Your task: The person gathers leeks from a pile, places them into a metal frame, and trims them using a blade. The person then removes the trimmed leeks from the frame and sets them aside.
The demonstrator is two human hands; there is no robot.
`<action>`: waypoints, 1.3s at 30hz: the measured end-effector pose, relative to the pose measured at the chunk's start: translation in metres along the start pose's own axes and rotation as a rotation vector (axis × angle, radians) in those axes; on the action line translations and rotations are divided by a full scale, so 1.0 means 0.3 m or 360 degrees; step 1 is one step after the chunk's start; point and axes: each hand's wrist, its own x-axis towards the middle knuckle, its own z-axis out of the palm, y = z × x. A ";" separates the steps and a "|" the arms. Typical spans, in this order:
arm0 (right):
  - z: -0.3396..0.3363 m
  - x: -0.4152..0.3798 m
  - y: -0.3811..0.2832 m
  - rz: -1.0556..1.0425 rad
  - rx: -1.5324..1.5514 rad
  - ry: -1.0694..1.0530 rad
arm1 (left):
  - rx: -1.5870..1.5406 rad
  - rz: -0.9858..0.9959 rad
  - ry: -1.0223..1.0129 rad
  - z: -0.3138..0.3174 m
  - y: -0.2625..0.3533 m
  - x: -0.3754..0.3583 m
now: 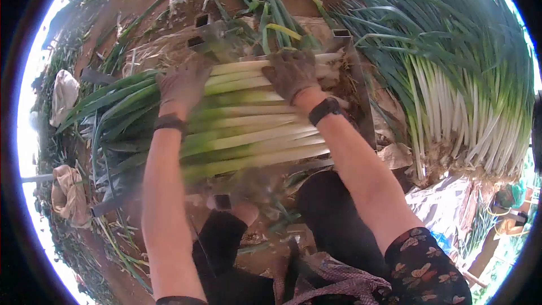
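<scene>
A layer of long green onions lies crosswise in front of me, with white stalks and roots to the right and green leaves to the left. My left hand, in a dark glove, rests on the far edge of the layer where the leaves begin, fingers bent over the stalks. Nearer the roots, my right hand, gloved too, lies over the white stalks at the same far edge, its fingers curled down. The fingertips of both hands are partly hidden, and the lens blurs part of the layer.
A big pile of green onions lies at the right, roots toward me. A metal frame with square tube ends stands around the layer. Cloth bundles hang at the left. Loose leaves lie on the brown soil beyond.
</scene>
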 end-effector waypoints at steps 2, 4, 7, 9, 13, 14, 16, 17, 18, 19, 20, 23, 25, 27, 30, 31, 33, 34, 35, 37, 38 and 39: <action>0.035 0.009 0.023 -0.0486 -0.0125 0.0506 | 0.0248 -0.0053 -0.0122 0.001 0.004 0.034; 0.020 0.019 0.023 -0.0286 -0.0020 0.0236 | 0.0332 -0.0011 -0.0237 -0.017 0.014 0.048; -0.069 0.037 -0.009 0.0046 0.0168 -0.0277 | 0.0303 -0.0015 -0.0187 -0.049 0.038 0.019; -0.086 0.033 -0.013 0.0053 0.0136 -0.0401 | 0.0215 -0.0084 -0.0056 -0.028 0.027 -0.014; -0.049 0.048 0.004 0.0005 0.0018 -0.0457 | 0.0226 -0.0055 0.0103 0.040 -0.025 0.023; -0.060 0.070 -0.004 -0.0004 0.0019 -0.0463 | 0.0133 -0.0004 0.0160 0.040 -0.019 0.027; -0.103 0.089 -0.019 0.0102 0.0000 -0.0714 | 0.0142 -0.0027 0.0099 0.026 0.001 0.013; -0.094 0.069 -0.018 0.0090 0.0003 -0.0702 | 0.0160 -0.0045 0.0063 -0.003 0.010 0.012; -0.069 0.015 -0.005 -0.0103 -0.0042 -0.0403 | 0.0168 -0.0057 0.0073 -0.009 0.012 0.004; -0.057 -0.004 0.005 -0.0302 -0.0084 -0.0100 | 0.0207 -0.0077 0.0025 0.007 0.003 -0.004; -0.065 0.021 -0.001 -0.0324 -0.0072 -0.0089 | 0.0250 -0.0100 -0.0026 0.027 -0.012 -0.005; -0.073 0.090 0.044 -0.0161 -0.0093 -0.0801 | 0.0162 -0.0129 -0.0006 0.047 -0.041 0.022; -0.122 0.155 0.109 -0.0191 0.0085 -0.1019 | 0.0162 -0.0128 -0.0099 0.048 -0.018 0.023; -0.135 0.201 0.126 -0.0313 0.0157 -0.1198 | 0.0061 -0.0117 -0.0095 0.015 -0.018 0.012; -0.186 0.096 0.087 -0.0222 0.0026 -0.0990 | 0.0151 0.0149 -0.0106 -0.033 -0.048 -0.032; -0.156 0.060 0.094 -0.0322 0.0018 -0.0720 | 0.0149 0.0147 -0.0100 -0.029 -0.066 -0.042; -0.147 0.035 0.070 -0.0255 -0.0051 -0.0738 | 0.0253 0.0384 0.0015 -0.020 -0.087 -0.062; -0.149 0.029 0.061 -0.0190 -0.0129 -0.0753 | 0.0249 0.0393 0.0018 -0.022 -0.087 -0.056; -0.134 0.013 0.069 -0.0209 -0.0057 -0.0641 | 0.0229 0.0429 -0.0030 -0.046 -0.075 -0.050; -0.127 -0.009 0.057 -0.0203 -0.0207 -0.0584 | 0.0200 0.0455 -0.0077 -0.046 -0.077 -0.048; -0.121 -0.019 0.043 -0.0188 -0.0338 -0.0524 | 0.0151 0.0528 0.0025 -0.040 -0.087 -0.047; -0.175 -0.012 0.003 -0.0140 -0.0462 -0.0759 | 0.0103 0.0601 0.0124 -0.041 -0.084 -0.047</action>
